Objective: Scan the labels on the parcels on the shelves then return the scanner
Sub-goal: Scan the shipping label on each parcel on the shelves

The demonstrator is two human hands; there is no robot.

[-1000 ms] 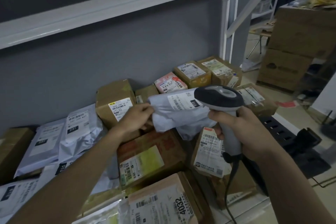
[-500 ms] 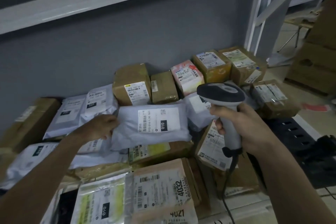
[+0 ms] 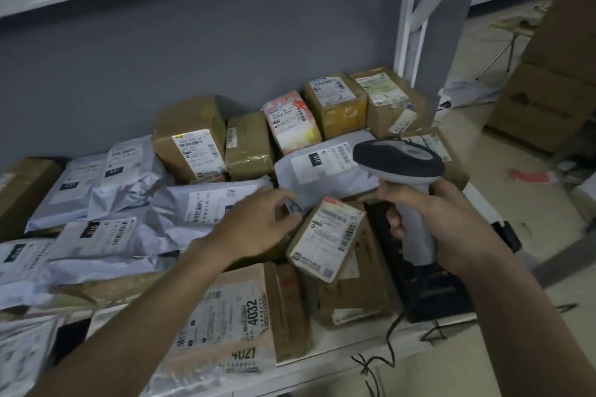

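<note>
The scanner (image 3: 401, 171) is upright in the right hand (image 3: 442, 222), fingers curled around its handle, head pointing left over the parcels on the shelf (image 3: 322, 371). The small tilted brown box (image 3: 325, 238) lies just left and below the scanner head, its label facing up. The left hand (image 3: 258, 226), nearer to it, reaches over with fingers loosely bent, apparently holding nothing; blur makes this uncertain.

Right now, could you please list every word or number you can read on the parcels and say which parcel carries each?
"4032": label of the front cardboard box.
"4021": flat parcel under that box.
"010": grey bag beside the scanner.
"010": grey bag at left.
"010": bag at far left edge.
All barcodes, addresses and remaining labels: too small or blurred to read.
</note>
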